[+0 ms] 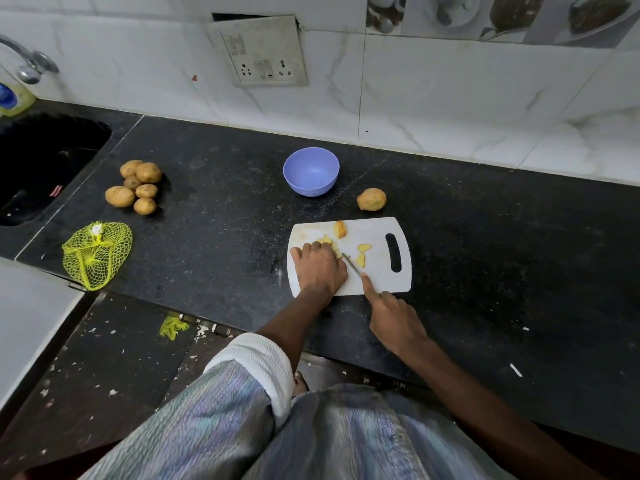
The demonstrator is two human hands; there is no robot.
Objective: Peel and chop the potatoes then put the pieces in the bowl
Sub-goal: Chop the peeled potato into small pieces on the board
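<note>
Far to the left of the working hands lay a sink (pixel 45 161); nearer, though well apart from them, sat a heap of six unpeeled potatoes (pixel 136 187) and, toward the counter edge, an empty yellow net bag (pixel 97 254). The lilac bowl (pixel 310 171) stood beyond the grip, between the heap and a lone whole potato (pixel 371 199), and showed nothing inside. The left hand (pixel 320 268) rested palm-down on the white cutting board (pixel 381 278), its fingers curled over a potato piece (pixel 325 241) and pinning it to the board; how much of the piece lay beneath the hand could not be told. Just right of those knuckles ran the knife (pixel 351 265), blade tip touching or nearly touching the held piece. The right hand (pixel 396 322) gripped the handle, fingers wrapped round it and forefinger laid along the spine. Cut pieces (pixel 362 252) lay just right of the blade, and a thicker chunk (pixel 340 229) just beyond it.

The step in hand appeared to be chopping, with transfer not begun. The next move probably called for a downward cut close beside the left fingertips, which would need to stay tucked back; the pieces would then have to be carried beyond the board to the bowl.
</note>
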